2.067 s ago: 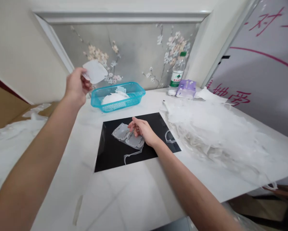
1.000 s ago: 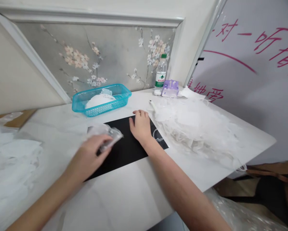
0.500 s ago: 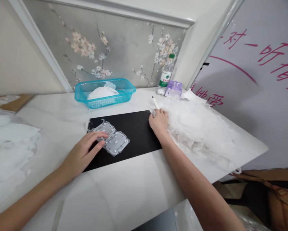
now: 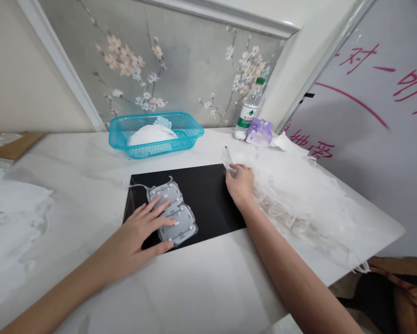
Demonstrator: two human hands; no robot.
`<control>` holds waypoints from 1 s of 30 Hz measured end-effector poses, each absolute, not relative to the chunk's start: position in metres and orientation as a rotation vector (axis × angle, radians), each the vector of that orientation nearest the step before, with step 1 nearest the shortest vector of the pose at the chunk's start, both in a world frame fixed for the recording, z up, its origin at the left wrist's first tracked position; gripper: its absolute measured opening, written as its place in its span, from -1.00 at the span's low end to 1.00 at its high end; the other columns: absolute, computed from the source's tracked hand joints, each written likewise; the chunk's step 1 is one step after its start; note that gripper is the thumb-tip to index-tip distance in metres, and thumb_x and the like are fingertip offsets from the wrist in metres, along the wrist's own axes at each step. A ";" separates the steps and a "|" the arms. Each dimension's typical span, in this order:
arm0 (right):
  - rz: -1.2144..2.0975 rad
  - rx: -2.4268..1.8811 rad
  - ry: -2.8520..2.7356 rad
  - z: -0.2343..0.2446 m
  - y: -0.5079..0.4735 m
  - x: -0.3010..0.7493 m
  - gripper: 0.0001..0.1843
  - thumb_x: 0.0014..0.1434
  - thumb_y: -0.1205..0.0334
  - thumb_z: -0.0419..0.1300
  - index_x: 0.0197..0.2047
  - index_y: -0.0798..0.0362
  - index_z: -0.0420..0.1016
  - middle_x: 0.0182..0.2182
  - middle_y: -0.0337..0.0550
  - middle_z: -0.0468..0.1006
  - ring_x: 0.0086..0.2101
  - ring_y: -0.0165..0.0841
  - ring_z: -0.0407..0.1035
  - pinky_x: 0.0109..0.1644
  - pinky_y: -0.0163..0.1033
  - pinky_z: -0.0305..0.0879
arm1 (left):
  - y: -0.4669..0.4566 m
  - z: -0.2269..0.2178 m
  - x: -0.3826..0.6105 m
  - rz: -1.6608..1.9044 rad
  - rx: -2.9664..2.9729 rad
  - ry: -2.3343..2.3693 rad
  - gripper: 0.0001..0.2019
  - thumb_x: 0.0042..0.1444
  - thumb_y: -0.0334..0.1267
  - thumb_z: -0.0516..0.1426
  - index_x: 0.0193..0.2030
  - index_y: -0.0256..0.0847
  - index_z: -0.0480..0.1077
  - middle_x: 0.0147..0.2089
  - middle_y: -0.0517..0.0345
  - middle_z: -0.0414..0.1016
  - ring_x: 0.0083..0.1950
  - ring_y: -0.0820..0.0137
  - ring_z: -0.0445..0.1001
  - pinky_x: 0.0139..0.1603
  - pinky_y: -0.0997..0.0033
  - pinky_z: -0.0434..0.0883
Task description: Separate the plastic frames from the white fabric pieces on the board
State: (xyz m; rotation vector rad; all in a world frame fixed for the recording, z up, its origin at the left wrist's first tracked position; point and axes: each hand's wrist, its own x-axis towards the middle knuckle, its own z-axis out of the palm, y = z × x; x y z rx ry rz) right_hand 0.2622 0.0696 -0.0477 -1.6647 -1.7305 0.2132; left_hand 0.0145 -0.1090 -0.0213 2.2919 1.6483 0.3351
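Note:
My left hand (image 4: 142, 229) lies with fingers spread on a translucent plastic piece (image 4: 183, 221). That piece has two joined panels with small raised dots, ragged outer edges and a thin strand trailing off its upper left. It rests on a black mat (image 4: 211, 199). My right hand (image 4: 241, 185) is closed around a slim white pen-like tool (image 4: 229, 154) at the mat's right edge. The tool's narrow dark end points away from me; its other end is hidden in the hand.
A blue plastic basket (image 4: 125, 150) holding white pieces stands behind the mat. Translucent scraps (image 4: 299, 185) are heaped at right, with a bottle (image 4: 248, 111) and purple packet (image 4: 260, 132) behind. More pale sheets (image 4: 13, 213) are piled at left.
The plastic piece has shifted right and turned on the mat. My left hand has moved right with it, its fingers now spread wider. My right hand still holds the tool, and the view has shifted slightly.

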 end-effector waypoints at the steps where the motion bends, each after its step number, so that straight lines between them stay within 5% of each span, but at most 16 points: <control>1: 0.212 -1.628 -1.689 -0.047 0.069 0.263 -0.65 0.15 0.31 0.06 -0.10 0.23 0.59 -0.12 0.11 0.57 -0.07 -0.12 0.33 0.14 -0.05 0.19 | -0.109 -0.021 0.015 0.363 2.251 1.645 -0.64 0.24 0.06 0.00 0.05 0.05 0.45 0.42 0.18 0.09 0.46 0.10 -0.07 0.37 -0.16 0.01; 4: 0.151 -1.441 -1.571 -0.042 0.063 0.261 -0.72 0.17 0.30 0.05 -0.25 0.15 0.60 -0.27 0.04 0.59 -0.18 -0.19 0.38 0.04 -0.07 0.28 | -0.110 -0.026 0.014 0.462 2.202 1.672 -0.66 0.32 -0.03 -0.11 -0.10 -0.02 0.45 0.38 0.17 0.19 0.44 0.20 0.02 0.38 -0.12 0.01; 8: 0.120 -1.198 -1.465 -0.034 0.048 0.253 -0.79 0.18 0.26 0.10 -0.31 0.07 0.57 -0.32 -0.08 0.57 -0.33 -0.33 0.41 -0.17 -0.16 0.37 | -0.110 -0.044 0.008 0.571 2.264 1.864 -0.67 0.27 -0.04 -0.03 0.11 -0.04 0.27 0.37 0.07 0.20 0.42 0.17 0.08 0.36 -0.14 0.07; 14: 0.679 -1.264 -1.286 -0.023 0.027 0.235 -0.53 0.09 0.13 0.24 0.08 0.04 0.50 -0.51 -0.30 0.47 -0.62 -0.52 0.20 -0.49 -0.30 0.28 | -0.110 -0.050 0.003 0.643 2.349 1.978 -0.56 0.25 0.00 -0.03 0.23 -0.01 0.13 0.34 0.06 0.25 0.37 0.07 0.17 0.22 -0.15 0.22; 20: 0.856 -1.206 -1.146 -0.019 0.029 0.234 -0.23 -0.02 0.11 0.32 0.28 -0.04 0.28 -0.33 -0.31 0.51 -0.60 -0.58 0.15 -0.52 -0.34 0.26 | -0.111 -0.048 0.007 0.608 2.339 1.990 -0.58 0.25 0.00 -0.04 0.18 -0.11 0.17 0.33 -0.03 0.27 0.37 0.07 0.17 0.26 -0.14 0.16; 25: 1.096 -1.135 -1.027 -0.021 0.030 0.232 -0.59 -0.07 0.08 0.37 -0.12 0.03 0.59 -0.45 -0.32 0.46 -0.51 -0.56 0.22 -0.42 -0.38 0.22 | -0.110 -0.044 0.011 0.559 2.297 2.033 -0.53 0.27 0.02 -0.07 0.18 -0.21 0.20 0.33 -0.12 0.25 0.39 0.04 0.13 0.28 -0.19 0.13; 30: 1.358 -0.986 -0.875 -0.013 0.021 0.229 -0.77 -0.02 0.10 0.36 -0.30 0.02 0.60 -0.18 -0.25 0.55 -0.31 -0.52 0.34 -0.27 -0.41 0.25 | -0.107 -0.039 0.018 0.402 2.400 1.970 -0.46 0.29 0.00 -0.12 0.27 -0.29 0.19 0.38 -0.16 0.15 0.41 0.00 0.06 0.26 -0.26 0.14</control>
